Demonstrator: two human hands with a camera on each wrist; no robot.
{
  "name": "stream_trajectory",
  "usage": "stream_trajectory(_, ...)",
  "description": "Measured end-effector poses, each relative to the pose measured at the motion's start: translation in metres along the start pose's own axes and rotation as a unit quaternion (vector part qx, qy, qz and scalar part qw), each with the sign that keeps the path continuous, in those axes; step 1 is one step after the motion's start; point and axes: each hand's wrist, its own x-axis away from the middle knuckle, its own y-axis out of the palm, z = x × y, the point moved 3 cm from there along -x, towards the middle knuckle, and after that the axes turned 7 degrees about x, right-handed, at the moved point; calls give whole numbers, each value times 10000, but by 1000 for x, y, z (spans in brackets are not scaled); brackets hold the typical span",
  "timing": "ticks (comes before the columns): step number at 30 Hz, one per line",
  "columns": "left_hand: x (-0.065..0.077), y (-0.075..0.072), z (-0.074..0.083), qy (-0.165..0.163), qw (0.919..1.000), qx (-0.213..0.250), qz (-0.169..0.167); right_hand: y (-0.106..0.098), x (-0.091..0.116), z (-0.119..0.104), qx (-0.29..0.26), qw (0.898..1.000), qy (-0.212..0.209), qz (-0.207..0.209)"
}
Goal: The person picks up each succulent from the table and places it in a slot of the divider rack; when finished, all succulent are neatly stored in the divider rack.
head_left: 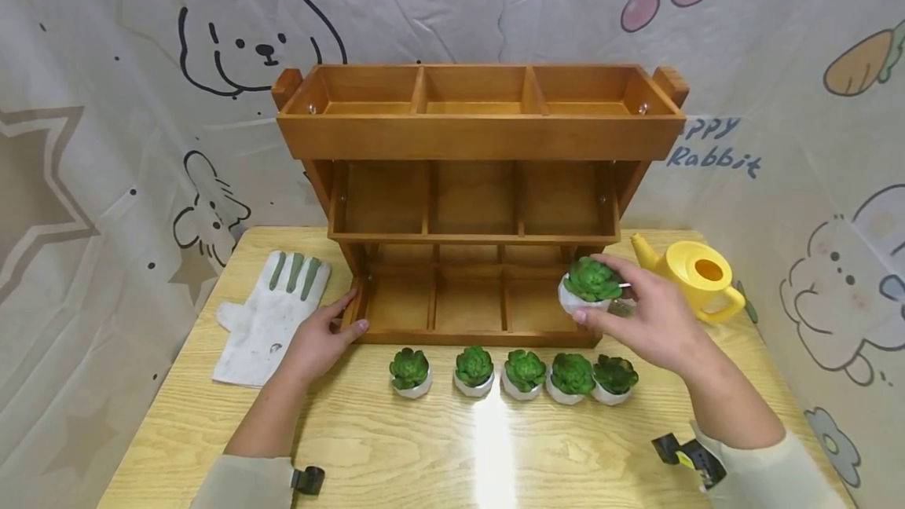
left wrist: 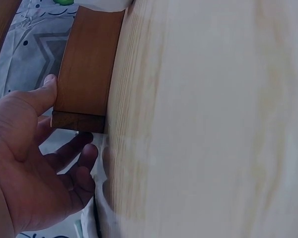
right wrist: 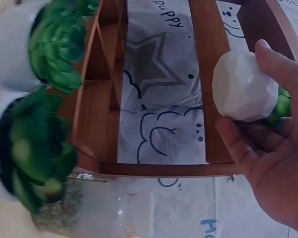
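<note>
A three-tier wooden planter shelf (head_left: 474,136) stands at the back of the table, its tiers split into compartments. Low on its left side, my left hand (head_left: 318,344) grips the bottom tier's corner; the left wrist view shows the thumb against the wood (left wrist: 87,64) and several fingers curled beneath. My right hand (head_left: 654,316) pinches a small potted succulent (head_left: 592,280) with green leaves, held above the bottom tier's right compartment. From below, the right wrist view shows its white faceted pot (right wrist: 243,87) between thumb and fingers.
Several potted succulents (head_left: 474,368) line up before the shelf. A grey-white glove (head_left: 272,320) lies at left. At right stands a yellow watering can (head_left: 696,277). Near the shelf's right corner is a clear jar (right wrist: 104,208) with grainy contents. Printed cloth (head_left: 452,6) hangs around.
</note>
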Motion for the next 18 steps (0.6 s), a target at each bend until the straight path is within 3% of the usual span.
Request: stream_trajectory(18, 0, 0, 3, -5, 10000, -34, -21, -19, -34, -18, 2, 9994, -226, 280)
